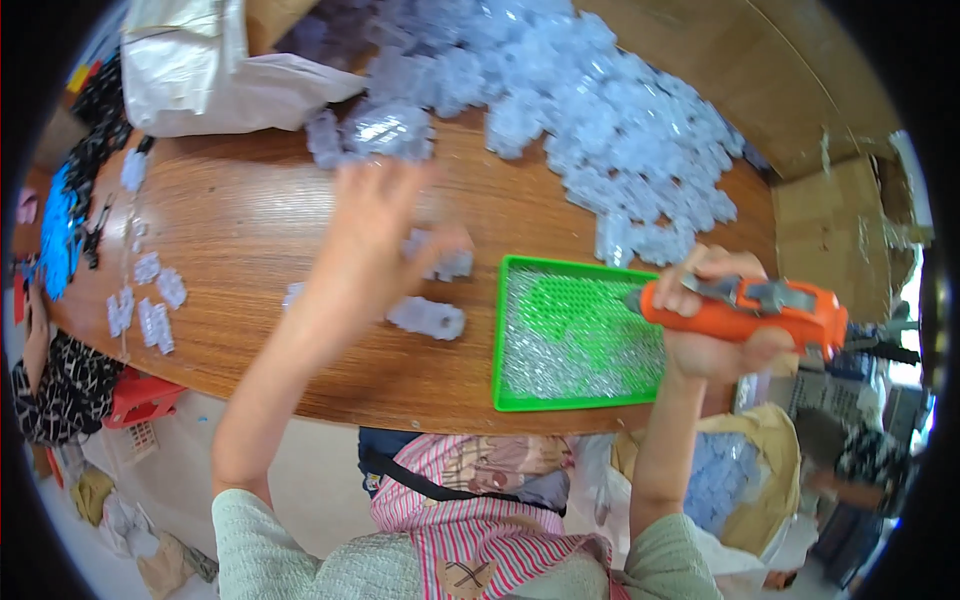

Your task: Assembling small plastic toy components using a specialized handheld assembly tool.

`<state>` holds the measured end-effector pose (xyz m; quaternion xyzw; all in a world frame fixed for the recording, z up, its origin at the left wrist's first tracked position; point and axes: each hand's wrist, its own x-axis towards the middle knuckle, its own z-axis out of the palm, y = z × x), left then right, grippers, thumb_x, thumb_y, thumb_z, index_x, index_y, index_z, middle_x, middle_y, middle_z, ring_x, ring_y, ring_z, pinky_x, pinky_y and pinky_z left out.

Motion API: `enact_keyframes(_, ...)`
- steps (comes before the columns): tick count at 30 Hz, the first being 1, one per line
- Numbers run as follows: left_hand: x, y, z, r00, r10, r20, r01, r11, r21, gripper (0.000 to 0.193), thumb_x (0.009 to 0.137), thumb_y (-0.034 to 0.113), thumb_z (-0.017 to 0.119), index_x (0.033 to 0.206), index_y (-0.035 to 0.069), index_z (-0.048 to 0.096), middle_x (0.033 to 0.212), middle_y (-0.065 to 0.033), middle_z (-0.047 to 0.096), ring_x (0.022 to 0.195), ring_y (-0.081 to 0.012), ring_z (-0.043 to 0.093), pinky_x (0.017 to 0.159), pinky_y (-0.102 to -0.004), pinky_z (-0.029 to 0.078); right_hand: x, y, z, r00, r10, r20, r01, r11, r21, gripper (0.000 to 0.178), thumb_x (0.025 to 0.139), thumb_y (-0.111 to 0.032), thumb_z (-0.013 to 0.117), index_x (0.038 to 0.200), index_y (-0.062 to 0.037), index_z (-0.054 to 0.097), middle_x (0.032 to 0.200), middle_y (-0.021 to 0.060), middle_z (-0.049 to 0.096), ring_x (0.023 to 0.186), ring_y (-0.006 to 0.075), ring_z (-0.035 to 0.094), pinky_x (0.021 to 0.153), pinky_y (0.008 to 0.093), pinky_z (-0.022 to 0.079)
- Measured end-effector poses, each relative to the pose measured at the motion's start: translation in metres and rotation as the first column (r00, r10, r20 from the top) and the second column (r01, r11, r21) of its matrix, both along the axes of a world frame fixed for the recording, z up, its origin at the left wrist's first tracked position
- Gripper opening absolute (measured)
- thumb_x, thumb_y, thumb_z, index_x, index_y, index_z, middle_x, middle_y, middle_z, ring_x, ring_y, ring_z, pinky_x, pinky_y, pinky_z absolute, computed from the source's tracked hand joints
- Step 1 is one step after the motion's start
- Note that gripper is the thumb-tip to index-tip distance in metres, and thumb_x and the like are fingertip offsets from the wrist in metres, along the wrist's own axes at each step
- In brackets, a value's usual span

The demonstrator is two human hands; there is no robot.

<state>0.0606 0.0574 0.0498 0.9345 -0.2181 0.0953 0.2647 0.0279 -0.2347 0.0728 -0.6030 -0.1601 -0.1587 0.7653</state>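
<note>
My right hand is wrapped round an orange power screwdriver with a grey metal lever. Its dark tip points left, over the right side of a green tray strewn with many tiny shiny metal parts, likely screws. My left hand, smeared by motion, stretches its fingers toward clear bluish plastic pieces at the front of the heap; whether it touches them I cannot tell. Under and beside that hand lie a translucent piece partly hidden by the thumb and another oblong piece with a hole.
A large heap of clear plastic pieces covers the far right of the wooden table, beside a white sack. Cardboard walls the right. Loose pieces lie at left. An open sack of pieces stands below right. Other people sit at both sides.
</note>
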Motion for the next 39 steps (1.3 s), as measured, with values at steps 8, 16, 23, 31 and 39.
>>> enact_keyframes(8, 0.069, 0.015, -0.027, 0.934, 0.26, 0.246, -0.293, 0.95, 0.108, 0.053, 0.072, 0.013, 0.077, 0.119, 0.008, 0.054, 0.105, -0.0137, 0.063, 0.105, -0.0359, 0.054, 0.09, -0.0459, 0.043, 0.001, 0.004, -0.022, 0.997, -0.046, -0.063, 0.041, 0.996, -0.081, 0.083, 0.078, -0.08, 0.049, 0.09, 0.0021, 0.054, 0.065, 0.0055, 0.049, 0.057, 0.0122, 0.046, 0.05, 0.0271, 0.042)
enact_keyframes(16, -0.001, -0.05, -0.004, 0.974, -0.228, -0.009, 0.208, 0.906, -0.369, 0.051, 0.073, 0.008, 0.076, 0.12, 0.006, 0.058, 0.113, -0.0116, 0.062, 0.098, -0.0257, 0.062, 0.085, -0.0346, 0.05, 0.005, -0.001, -0.032, 0.988, -0.097, -0.117, 0.086, 0.992, -0.093, 0.081, 0.077, -0.081, 0.048, 0.09, -0.0004, 0.053, 0.065, 0.0048, 0.047, 0.057, 0.0122, 0.045, 0.051, 0.027, 0.041)
enact_keyframes(23, -0.018, -0.082, -0.026, 0.943, -0.326, -0.063, 0.294, 0.909, -0.294, 0.057, 0.073, 0.005, 0.075, 0.125, 0.009, 0.055, 0.11, -0.0118, 0.062, 0.102, -0.0294, 0.061, 0.085, -0.038, 0.051, 0.004, 0.002, -0.031, 0.986, -0.128, -0.109, 0.111, 0.982, -0.152, 0.082, 0.076, -0.081, 0.05, 0.091, 0.0001, 0.054, 0.066, 0.0052, 0.049, 0.057, 0.0129, 0.047, 0.051, 0.0275, 0.042)
enact_keyframes(31, -0.018, -0.084, -0.037, 0.944, -0.308, -0.122, 0.232, 0.878, -0.42, 0.071, 0.073, 0.005, 0.076, 0.135, 0.009, 0.042, 0.111, -0.0126, 0.063, 0.104, -0.0319, 0.061, 0.086, -0.0401, 0.05, 0.005, 0.001, 0.02, 0.902, 0.338, 0.269, -0.355, 0.935, 0.016, 0.093, 0.075, -0.082, 0.05, 0.109, 0.0046, 0.055, 0.074, 0.007, 0.055, 0.073, 0.018, 0.053, 0.058, 0.0309, 0.047)
enact_keyframes(39, -0.017, -0.085, -0.04, 0.947, -0.303, -0.103, 0.22, 0.85, -0.478, 0.07, 0.071, 0.003, 0.075, 0.131, 0.006, 0.041, 0.108, -0.0145, 0.063, 0.102, -0.0343, 0.061, 0.084, -0.0418, 0.051, 0.015, 0.03, 0.012, 0.909, 0.382, 0.168, -0.395, 0.917, 0.051, 0.1, 0.072, -0.088, 0.043, 0.11, 0.0045, 0.053, 0.076, 0.0085, 0.055, 0.072, 0.0187, 0.054, 0.059, 0.0321, 0.048)
